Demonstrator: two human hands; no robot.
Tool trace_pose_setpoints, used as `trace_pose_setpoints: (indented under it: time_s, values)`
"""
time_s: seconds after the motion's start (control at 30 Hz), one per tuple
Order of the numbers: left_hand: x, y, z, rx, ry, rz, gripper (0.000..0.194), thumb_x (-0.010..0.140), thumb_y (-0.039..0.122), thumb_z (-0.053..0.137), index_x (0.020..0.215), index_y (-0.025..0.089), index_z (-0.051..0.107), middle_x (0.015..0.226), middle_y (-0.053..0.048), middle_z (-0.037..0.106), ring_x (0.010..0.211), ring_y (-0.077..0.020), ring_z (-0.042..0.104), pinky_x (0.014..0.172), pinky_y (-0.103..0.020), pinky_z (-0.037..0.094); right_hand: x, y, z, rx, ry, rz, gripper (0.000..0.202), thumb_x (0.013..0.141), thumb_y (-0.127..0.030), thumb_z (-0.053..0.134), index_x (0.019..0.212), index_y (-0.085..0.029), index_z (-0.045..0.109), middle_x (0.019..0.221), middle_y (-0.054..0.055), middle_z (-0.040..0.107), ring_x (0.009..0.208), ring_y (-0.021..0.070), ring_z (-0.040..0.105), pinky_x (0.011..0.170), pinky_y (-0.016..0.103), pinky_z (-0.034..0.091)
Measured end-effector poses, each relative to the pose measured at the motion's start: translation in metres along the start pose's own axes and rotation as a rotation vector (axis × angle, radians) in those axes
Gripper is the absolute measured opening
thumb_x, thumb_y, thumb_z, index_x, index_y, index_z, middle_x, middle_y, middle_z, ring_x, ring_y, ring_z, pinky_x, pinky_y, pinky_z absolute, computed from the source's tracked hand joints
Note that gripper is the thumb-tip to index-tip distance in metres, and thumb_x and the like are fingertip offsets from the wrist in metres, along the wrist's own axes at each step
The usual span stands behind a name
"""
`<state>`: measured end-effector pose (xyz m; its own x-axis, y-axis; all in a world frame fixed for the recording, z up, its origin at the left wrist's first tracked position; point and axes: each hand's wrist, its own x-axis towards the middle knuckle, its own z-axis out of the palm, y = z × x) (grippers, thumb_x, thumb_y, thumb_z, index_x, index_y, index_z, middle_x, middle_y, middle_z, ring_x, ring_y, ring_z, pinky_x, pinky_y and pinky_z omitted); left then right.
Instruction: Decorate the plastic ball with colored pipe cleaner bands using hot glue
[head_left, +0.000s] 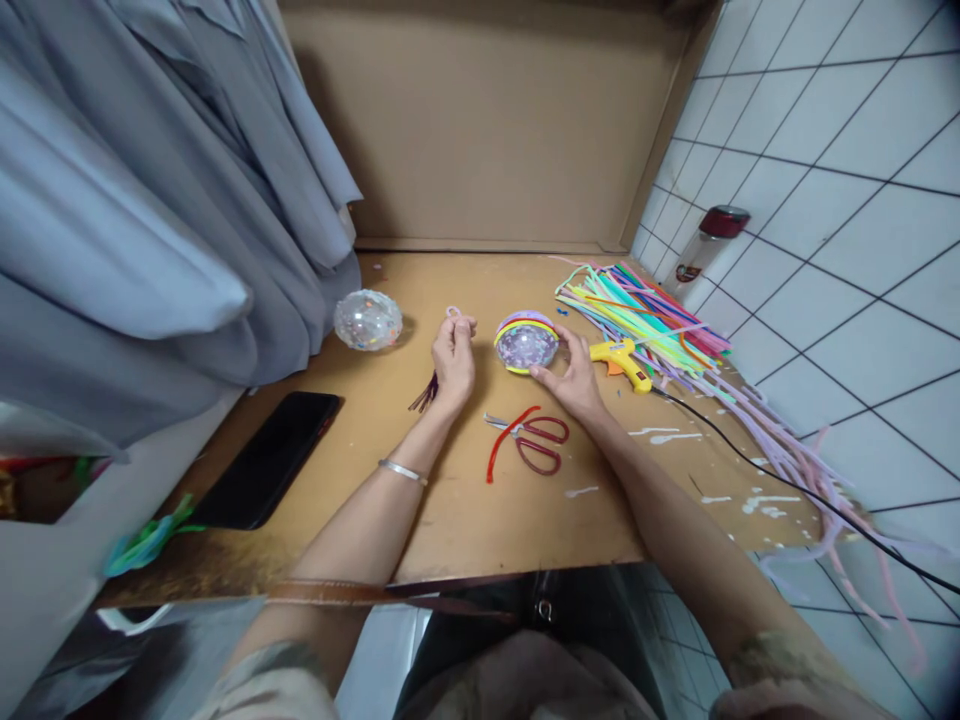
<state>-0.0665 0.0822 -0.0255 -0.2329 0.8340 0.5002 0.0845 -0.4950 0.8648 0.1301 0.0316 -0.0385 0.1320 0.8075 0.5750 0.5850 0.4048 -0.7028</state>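
Near the middle of the wooden table [450, 510], my left hand [454, 358] is closed around a dark tassel [424, 393], with its strands hanging below the fist and a pale loop [453, 312] showing above the fingers. My right hand [574, 375] grips the right side of a clear ball [526, 347] ringed with purple, red and yellow strips, thumb at its lower edge. Below the hands lie red-handled scissors [538, 443], with a short red pipe cleaner [496, 452] across the blades. A yellow glue gun [624, 362] lies just right of my right hand.
A second clear ball [368, 320] sits at the left by a grey curtain [172, 180]. A black phone [270, 460] lies front left. Colourful pipe cleaners [645, 315] and a red-capped bottle [707, 250] are at right, with a black cable [750, 462] running across the right side.
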Motion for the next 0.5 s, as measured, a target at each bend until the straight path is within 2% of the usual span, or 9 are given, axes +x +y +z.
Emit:
trace_pose_setpoints:
  time_s: [0.13,0.3,0.43,0.5]
  values:
    - [-0.009,0.027,0.004,0.025,-0.025,0.044,0.051,0.095,0.064,0.043,0.073,0.019,0.056,0.071,-0.003,0.061,0.069,-0.0151,0.058,0.070,-0.029,0.047,0.000,0.000,0.000,-0.019,-0.012,-0.005,0.075,0.071,-0.044,0.078,0.138,-0.023,0.050,0.131,0.014,0.054,0.124,0.0314,0.057,0.111,0.052,0.046]
    - [-0.028,0.065,0.010,0.011,-0.129,0.084,0.054,0.096,0.065,0.042,0.069,0.020,0.054,0.064,0.000,0.057,0.064,-0.0129,0.053,0.064,-0.027,0.046,0.001,0.001,0.001,-0.009,0.014,-0.014,0.075,0.070,-0.044,0.078,0.137,-0.025,0.050,0.132,0.013,0.055,0.125,0.0310,0.056,0.112,0.053,0.044]
    - [-0.066,0.100,0.008,-0.056,-0.264,0.091,0.051,0.097,0.061,0.042,0.069,0.021,0.055,0.066,-0.001,0.057,0.064,-0.0153,0.056,0.069,-0.033,0.051,0.002,0.003,0.002,0.028,0.023,-0.006,0.075,0.069,-0.043,0.078,0.135,-0.024,0.051,0.131,0.014,0.056,0.124,0.0311,0.056,0.111,0.052,0.044]
    - [-0.099,0.111,0.003,-0.082,-0.423,0.098,0.045,0.101,0.051,0.039,0.071,0.022,0.056,0.068,-0.003,0.060,0.065,-0.0174,0.059,0.069,-0.037,0.053,0.002,0.005,0.000,0.030,0.026,0.009,0.076,0.068,-0.044,0.079,0.136,-0.025,0.050,0.132,0.014,0.055,0.124,0.0317,0.056,0.110,0.053,0.044]
